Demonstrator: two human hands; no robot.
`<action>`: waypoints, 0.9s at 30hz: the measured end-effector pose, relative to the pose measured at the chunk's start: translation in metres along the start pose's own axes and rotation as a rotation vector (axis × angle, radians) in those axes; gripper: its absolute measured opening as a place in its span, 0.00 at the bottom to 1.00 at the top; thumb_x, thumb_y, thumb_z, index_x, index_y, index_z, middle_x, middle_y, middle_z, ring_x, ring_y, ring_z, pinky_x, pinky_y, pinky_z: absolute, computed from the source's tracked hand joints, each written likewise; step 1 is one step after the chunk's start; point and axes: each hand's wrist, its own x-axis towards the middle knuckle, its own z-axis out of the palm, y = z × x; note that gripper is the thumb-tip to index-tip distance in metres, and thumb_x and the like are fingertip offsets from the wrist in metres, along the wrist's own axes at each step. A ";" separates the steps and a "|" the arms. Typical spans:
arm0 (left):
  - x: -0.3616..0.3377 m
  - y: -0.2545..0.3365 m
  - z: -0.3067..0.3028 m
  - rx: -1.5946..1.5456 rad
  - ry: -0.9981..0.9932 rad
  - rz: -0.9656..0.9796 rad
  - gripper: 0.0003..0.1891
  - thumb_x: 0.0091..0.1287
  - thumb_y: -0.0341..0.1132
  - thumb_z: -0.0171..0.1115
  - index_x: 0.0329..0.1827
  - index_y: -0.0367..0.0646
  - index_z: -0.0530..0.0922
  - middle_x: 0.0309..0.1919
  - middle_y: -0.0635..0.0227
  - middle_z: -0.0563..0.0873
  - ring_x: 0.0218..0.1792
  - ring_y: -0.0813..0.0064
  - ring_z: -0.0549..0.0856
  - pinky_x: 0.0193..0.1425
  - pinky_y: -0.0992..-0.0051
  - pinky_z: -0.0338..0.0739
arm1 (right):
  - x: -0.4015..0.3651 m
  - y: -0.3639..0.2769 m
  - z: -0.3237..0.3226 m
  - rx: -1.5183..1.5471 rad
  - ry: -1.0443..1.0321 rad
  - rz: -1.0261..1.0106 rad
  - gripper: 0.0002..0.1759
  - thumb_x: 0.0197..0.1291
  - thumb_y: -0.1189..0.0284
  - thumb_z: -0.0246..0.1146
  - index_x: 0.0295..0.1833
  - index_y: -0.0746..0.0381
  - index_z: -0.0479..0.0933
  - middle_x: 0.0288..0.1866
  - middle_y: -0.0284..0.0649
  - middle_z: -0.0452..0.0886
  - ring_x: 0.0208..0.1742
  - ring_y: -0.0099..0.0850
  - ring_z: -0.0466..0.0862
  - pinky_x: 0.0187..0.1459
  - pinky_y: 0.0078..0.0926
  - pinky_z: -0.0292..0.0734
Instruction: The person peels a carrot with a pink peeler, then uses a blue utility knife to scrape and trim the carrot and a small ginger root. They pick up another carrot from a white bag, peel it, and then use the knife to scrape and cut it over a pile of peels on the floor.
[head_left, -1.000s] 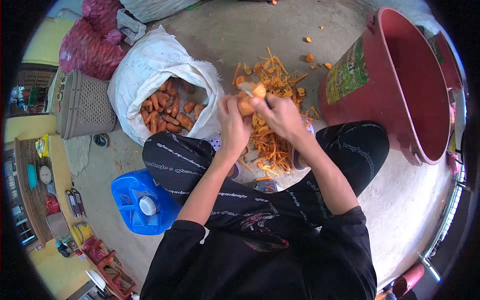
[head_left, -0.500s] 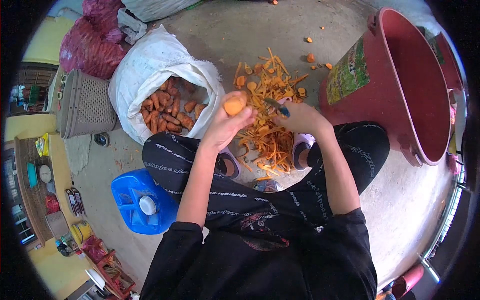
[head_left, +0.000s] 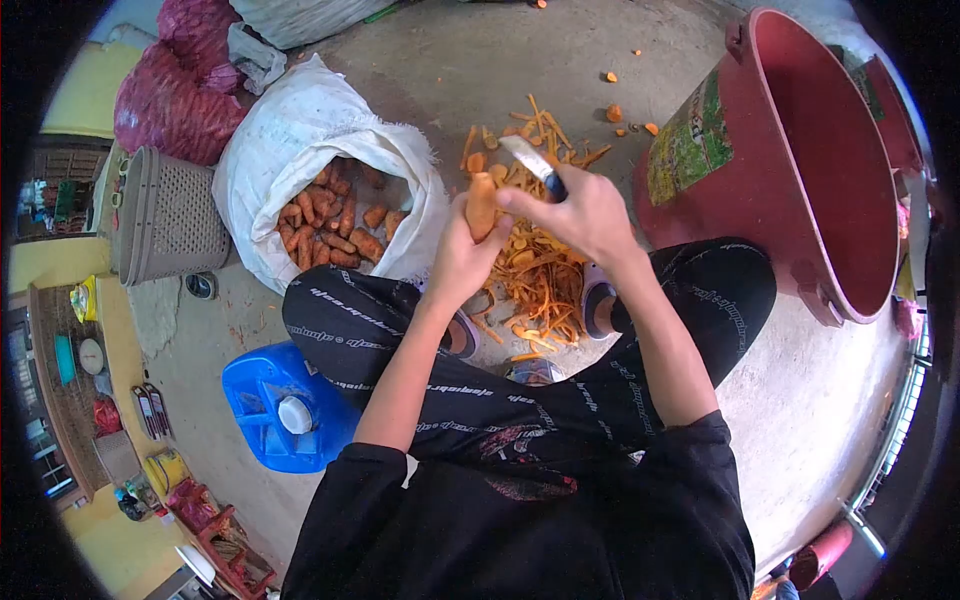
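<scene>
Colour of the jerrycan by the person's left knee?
The jerrycan is blue, its cap white. The head view, at lower left, shows it best.

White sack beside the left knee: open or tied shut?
Open: the white sack has its mouth rolled back, with carrots showing inside.

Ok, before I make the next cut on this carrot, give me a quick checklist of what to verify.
1. Grip on carrot: ok, the left hand wraps its lower half.
2. Grip on knife: ok, the right hand is closed on the handle, blade pointing away from the body.
3. Blade seated on the carrot: cannot tell, it sits close by the tip.
4. Left fingers clear of the blade: ok, they are below it.
5. Peel pile under the hands: ok.
6. Red bucket nearby: ok, beside the right knee.
</scene>
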 end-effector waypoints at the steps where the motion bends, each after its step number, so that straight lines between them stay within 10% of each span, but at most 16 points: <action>1: 0.000 -0.004 0.002 0.037 -0.026 -0.018 0.18 0.61 0.25 0.60 0.51 0.37 0.65 0.40 0.60 0.73 0.40 0.74 0.76 0.44 0.74 0.72 | -0.003 -0.003 0.004 -0.002 -0.003 -0.025 0.48 0.38 0.28 0.60 0.28 0.72 0.77 0.20 0.55 0.79 0.27 0.49 0.83 0.32 0.43 0.78; 8: -0.002 -0.013 0.002 0.235 0.000 0.066 0.17 0.55 0.23 0.61 0.48 0.37 0.68 0.42 0.53 0.72 0.45 0.49 0.74 0.47 0.62 0.71 | -0.010 -0.015 0.009 0.004 -0.023 -0.049 0.46 0.40 0.29 0.59 0.25 0.71 0.76 0.17 0.55 0.77 0.24 0.49 0.82 0.30 0.43 0.78; 27: -0.001 -0.025 0.000 0.383 -0.112 0.016 0.19 0.55 0.23 0.61 0.50 0.35 0.68 0.43 0.52 0.72 0.49 0.53 0.74 0.52 0.64 0.70 | -0.014 -0.005 0.019 -0.084 -0.046 -0.244 0.42 0.47 0.32 0.58 0.23 0.69 0.76 0.14 0.51 0.75 0.21 0.48 0.81 0.27 0.41 0.76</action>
